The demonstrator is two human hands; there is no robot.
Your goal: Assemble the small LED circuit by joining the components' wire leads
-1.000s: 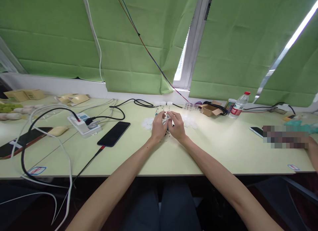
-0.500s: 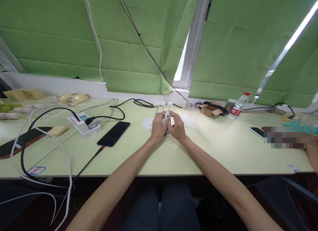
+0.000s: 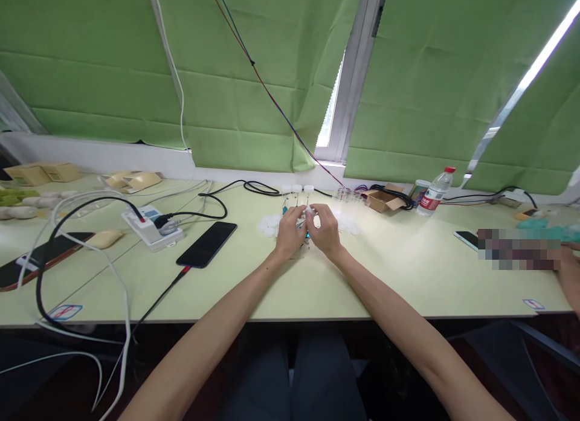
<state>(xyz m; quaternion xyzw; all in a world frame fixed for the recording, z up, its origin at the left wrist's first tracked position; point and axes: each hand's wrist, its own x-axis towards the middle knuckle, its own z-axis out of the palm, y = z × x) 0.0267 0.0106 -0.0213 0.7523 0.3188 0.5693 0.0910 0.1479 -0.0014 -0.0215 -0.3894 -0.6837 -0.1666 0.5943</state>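
Observation:
My left hand (image 3: 290,232) and my right hand (image 3: 324,229) meet above the table, thumbs and fingertips pinched together. A small white cap-like piece (image 3: 309,209) shows between their fingertips; its exact shape is too small to make out. Something bright blue is partly hidden below the fingers. Just behind my hands stand clear vials with white caps (image 3: 297,189), with thin dark and blue bits in them. Thin translucent white discs (image 3: 270,225) lie beside my left hand, and more white discs (image 3: 348,223) lie beyond my right hand.
A black phone (image 3: 206,244) on a cable and a white power strip (image 3: 153,228) lie to the left. Clear cups (image 3: 347,194), an open cardboard box (image 3: 383,200) and a red-capped water bottle (image 3: 435,192) stand at the back right. Another person's hand (image 3: 570,267) is at far right.
My fingertips have closed in around the white piece, which now sits slightly lower and further right. A blue bit behind my left hand has come into view.

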